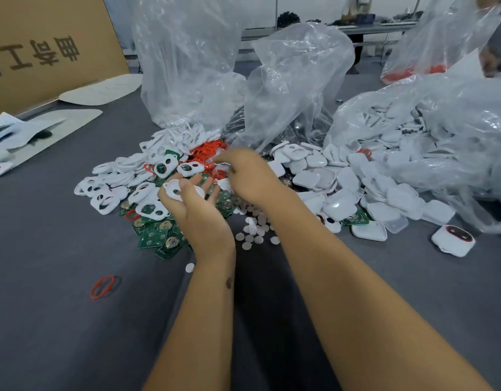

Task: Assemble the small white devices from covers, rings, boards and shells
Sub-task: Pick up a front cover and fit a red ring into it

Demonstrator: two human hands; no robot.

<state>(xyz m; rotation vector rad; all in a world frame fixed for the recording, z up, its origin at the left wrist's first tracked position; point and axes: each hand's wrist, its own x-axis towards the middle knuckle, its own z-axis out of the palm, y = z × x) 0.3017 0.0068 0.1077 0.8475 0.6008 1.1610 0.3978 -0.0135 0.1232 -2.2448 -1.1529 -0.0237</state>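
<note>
My left hand lies palm up over the pile and holds a white cover with two holes, my thumb across it. My right hand reaches down into the red rings with its fingertips hidden; whether it pinches one I cannot tell. White covers lie heaped on the left, green boards under and in front of them. White shells spill from a bag on the right. Small white discs are scattered near my right wrist. One assembled device sits at the far right.
Clear plastic bags stand behind the piles. A cardboard box and white sheets are at the left. A loose red ring lies on the grey table. Another person's hand shows at top right.
</note>
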